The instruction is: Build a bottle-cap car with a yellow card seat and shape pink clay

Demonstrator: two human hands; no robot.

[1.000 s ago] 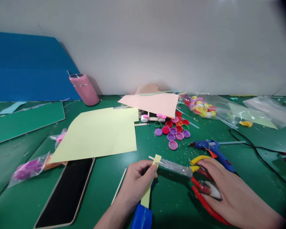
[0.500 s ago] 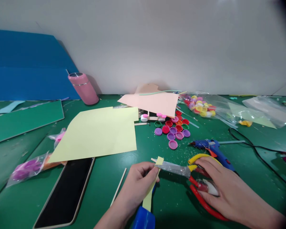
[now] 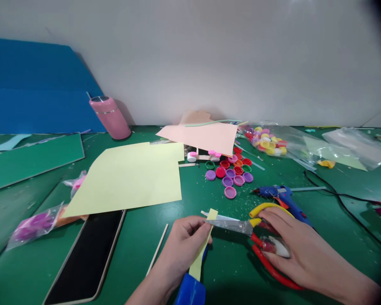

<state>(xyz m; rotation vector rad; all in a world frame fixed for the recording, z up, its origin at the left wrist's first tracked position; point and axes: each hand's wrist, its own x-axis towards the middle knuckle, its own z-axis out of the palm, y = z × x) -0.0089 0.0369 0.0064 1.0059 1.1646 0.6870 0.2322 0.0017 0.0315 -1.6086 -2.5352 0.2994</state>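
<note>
Near the front centre, my left hand (image 3: 189, 241) pinches a narrow pale yellow paper strip (image 3: 197, 267) between thumb and fingers. A blue object (image 3: 191, 290) lies at the strip's lower end. My right hand (image 3: 296, 245) is closed round the yellow and red handles of scissors (image 3: 235, 225). The scissor blades point left and meet the strip near its upper end, just by my left thumb. Behind the strip's top, the tip of a thin pale stick shows.
A large yellow sheet (image 3: 130, 178) overlaps a phone (image 3: 89, 258) on the left. Bottle caps (image 3: 230, 192) are scattered behind my hands, with a blue glue gun (image 3: 282, 195) to their right. A pink bottle (image 3: 111, 118) leans farther back, beside pink paper (image 3: 203, 135).
The scissor blades have drawn closer together across the strip, and my right hand has moved slightly left. My left hand keeps its pinch.
</note>
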